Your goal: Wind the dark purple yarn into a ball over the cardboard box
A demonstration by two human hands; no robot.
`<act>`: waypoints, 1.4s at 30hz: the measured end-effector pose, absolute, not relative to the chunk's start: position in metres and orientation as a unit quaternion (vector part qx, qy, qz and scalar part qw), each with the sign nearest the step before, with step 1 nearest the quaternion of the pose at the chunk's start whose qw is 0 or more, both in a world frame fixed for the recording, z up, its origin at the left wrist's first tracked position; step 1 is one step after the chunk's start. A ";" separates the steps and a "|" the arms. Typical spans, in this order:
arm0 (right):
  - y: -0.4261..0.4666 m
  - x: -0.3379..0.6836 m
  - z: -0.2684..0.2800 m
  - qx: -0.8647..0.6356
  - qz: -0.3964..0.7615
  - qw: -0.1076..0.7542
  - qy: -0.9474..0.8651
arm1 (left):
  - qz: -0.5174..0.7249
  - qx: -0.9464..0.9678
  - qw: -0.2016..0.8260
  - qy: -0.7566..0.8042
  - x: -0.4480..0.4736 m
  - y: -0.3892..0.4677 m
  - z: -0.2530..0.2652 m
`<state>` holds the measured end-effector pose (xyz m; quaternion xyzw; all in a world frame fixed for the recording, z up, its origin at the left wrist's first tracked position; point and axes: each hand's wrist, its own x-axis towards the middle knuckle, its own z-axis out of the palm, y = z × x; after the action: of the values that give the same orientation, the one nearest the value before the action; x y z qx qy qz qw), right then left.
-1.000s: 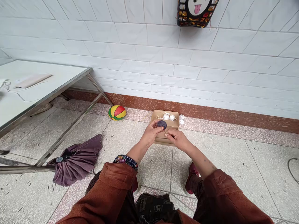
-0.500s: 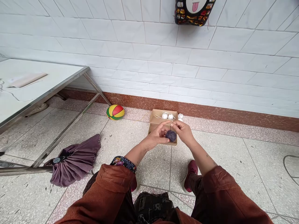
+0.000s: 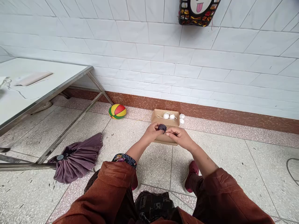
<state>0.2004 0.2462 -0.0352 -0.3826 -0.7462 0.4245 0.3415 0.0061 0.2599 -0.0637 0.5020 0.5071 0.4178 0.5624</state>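
A small dark purple ball of yarn [image 3: 162,128] is held in my left hand [image 3: 151,132], the fingers curled round it. Close on its right, my right hand [image 3: 179,137] pinches with thumb and forefinger, apparently on the strand from the ball; the strand itself is barely visible. Both hands are above an open cardboard box [image 3: 164,140] on the floor, which they partly cover. In its far part lie two white yarn balls [image 3: 168,116] with loose thread. More white balls [image 3: 181,118] sit on the floor just right of the box.
A colourful ball [image 3: 117,111] rests by the wall, left of the box. A folded purple umbrella [image 3: 78,157] lies near the metal legs of a white table [image 3: 44,84]. A dark patterned bag [image 3: 198,14] hangs on the tiled wall. A cable [image 3: 291,169] curves at far right.
The purple yarn ball has been raised and turned in my left hand, with the fingers now wrapped over it. My right hand has come down from above the ball to its right side.
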 end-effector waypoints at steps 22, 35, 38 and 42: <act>0.245 0.196 -0.050 -0.394 0.363 0.295 -0.791 | 0.514 0.347 0.632 0.465 0.010 0.261 -0.052; 0.268 0.216 -0.054 -0.487 0.349 0.416 -0.684 | 0.405 0.494 0.687 0.345 0.023 0.243 -0.048; 0.268 0.214 -0.065 -0.510 0.354 0.371 -0.691 | 0.435 0.427 0.723 0.323 0.023 0.243 -0.040; 0.261 0.206 -0.071 -0.492 0.336 0.330 -0.733 | 0.483 0.341 0.722 0.358 0.021 0.250 -0.041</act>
<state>0.2057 0.2613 -0.0705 -0.4916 -0.7326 0.3363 0.3296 0.0205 0.2500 -0.0414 0.3414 0.3575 0.4835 0.7224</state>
